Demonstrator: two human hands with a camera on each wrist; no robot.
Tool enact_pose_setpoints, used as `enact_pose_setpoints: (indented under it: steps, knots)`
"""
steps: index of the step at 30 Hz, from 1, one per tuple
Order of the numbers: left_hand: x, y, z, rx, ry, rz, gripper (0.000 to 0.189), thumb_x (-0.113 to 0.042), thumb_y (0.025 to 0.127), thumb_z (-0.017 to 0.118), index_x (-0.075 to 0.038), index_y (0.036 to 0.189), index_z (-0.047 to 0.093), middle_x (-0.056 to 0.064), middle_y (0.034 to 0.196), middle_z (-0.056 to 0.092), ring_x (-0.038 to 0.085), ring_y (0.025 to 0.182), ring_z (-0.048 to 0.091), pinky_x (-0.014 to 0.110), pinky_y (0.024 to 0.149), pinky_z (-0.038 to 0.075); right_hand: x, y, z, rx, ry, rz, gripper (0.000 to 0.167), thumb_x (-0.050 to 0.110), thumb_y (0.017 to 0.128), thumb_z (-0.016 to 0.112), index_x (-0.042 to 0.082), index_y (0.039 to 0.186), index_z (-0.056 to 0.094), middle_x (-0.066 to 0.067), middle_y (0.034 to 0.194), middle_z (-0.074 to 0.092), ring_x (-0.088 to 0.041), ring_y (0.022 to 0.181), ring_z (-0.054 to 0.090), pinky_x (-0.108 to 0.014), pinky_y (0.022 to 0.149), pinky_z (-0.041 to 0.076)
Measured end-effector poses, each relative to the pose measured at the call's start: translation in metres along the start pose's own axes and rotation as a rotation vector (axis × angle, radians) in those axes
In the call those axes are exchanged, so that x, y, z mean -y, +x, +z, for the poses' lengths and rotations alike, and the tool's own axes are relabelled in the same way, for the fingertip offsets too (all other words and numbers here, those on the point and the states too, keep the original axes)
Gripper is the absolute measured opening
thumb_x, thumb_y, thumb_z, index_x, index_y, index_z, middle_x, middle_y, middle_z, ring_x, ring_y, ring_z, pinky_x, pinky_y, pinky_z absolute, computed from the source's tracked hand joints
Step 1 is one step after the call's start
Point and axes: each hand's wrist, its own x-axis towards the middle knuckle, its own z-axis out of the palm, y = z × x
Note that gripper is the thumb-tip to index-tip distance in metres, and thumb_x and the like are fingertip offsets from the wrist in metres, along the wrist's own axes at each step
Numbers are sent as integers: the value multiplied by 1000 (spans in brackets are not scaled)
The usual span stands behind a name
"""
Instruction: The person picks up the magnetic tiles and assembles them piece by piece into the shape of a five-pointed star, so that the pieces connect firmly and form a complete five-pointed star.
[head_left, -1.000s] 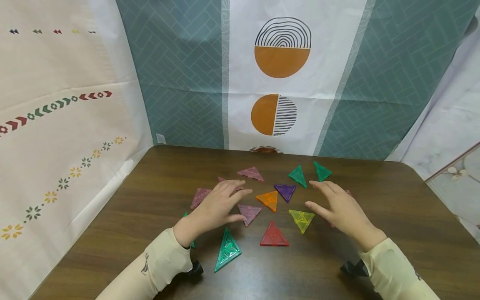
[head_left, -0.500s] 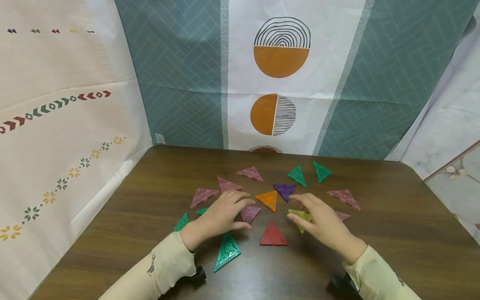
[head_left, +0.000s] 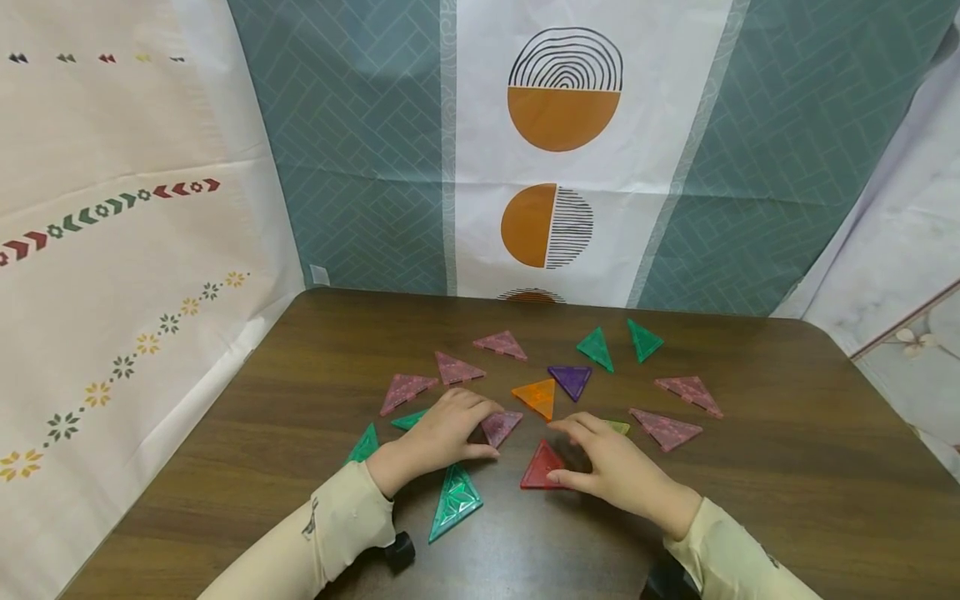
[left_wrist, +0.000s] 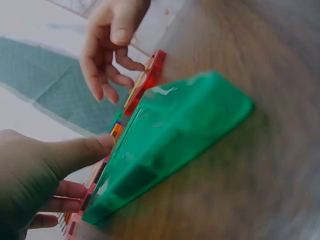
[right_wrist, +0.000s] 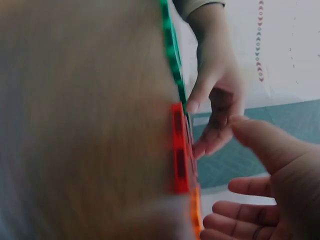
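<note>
My left hand (head_left: 442, 433) hovers or rests just left of a small purplish-pink triangular magnetic tile (head_left: 501, 427); whether its fingertips touch the tile I cannot tell. Nothing is visible in its loosely bent fingers. A large green triangular tile (head_left: 456, 504) lies just below this hand and looms close in the left wrist view. My right hand (head_left: 622, 475) is over the right side of a red triangular tile (head_left: 540, 468), thumb and fingers spread apart, gripping nothing. Most of a yellow triangular tile (head_left: 619, 427) is hidden behind its fingers.
An orange tile (head_left: 537, 397) and a purple tile (head_left: 571, 381) lie beyond the hands. Pink tiles (head_left: 667, 427) are spread left and right, and green tiles (head_left: 596, 348) lie at the back and left. The brown table (head_left: 315, 358) ends at hanging cloths.
My right hand has moved left and nearer, from beside the yellow tile to the red one, uncovering pink tiles on the right. My left hand has shifted slightly right and lower.
</note>
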Motion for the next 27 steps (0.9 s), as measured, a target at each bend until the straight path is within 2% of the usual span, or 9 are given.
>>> enact_pose_setpoints:
  steps: [7, 13, 19, 27]
  knots:
    - [0, 0, 3, -23, 38, 31, 48, -42, 80, 75, -13, 116, 63, 2, 112, 67, 20, 110, 60, 41, 105, 42, -2, 2, 15, -35, -119, -111, 57, 47, 81, 73, 12, 124, 62, -2, 119, 62, -20, 108, 60, -41, 92, 52]
    - [-3, 0, 3, 18, 27, 14, 45, -46, 80, 75, -15, 111, 63, 1, 109, 65, 20, 109, 59, 39, 102, 43, -4, 2, 20, -63, -145, -152, 47, 40, 81, 75, 12, 118, 66, -1, 117, 64, -21, 110, 61, -52, 105, 42]
    - [-9, 0, 3, 50, 26, 17, 45, -49, 80, 72, -17, 109, 63, -2, 105, 63, 17, 105, 58, 37, 101, 44, -5, 1, 22, -70, -143, -141, 45, 39, 82, 74, 12, 117, 68, 0, 117, 65, -20, 109, 62, -51, 104, 42]
    - [-16, -1, 2, 45, 32, 19, 44, -51, 78, 73, -17, 106, 63, -4, 100, 62, 15, 101, 59, 37, 101, 45, -4, 1, 25, -120, -184, -154, 42, 38, 81, 74, 12, 114, 71, -1, 114, 66, -20, 107, 63, -51, 102, 44]
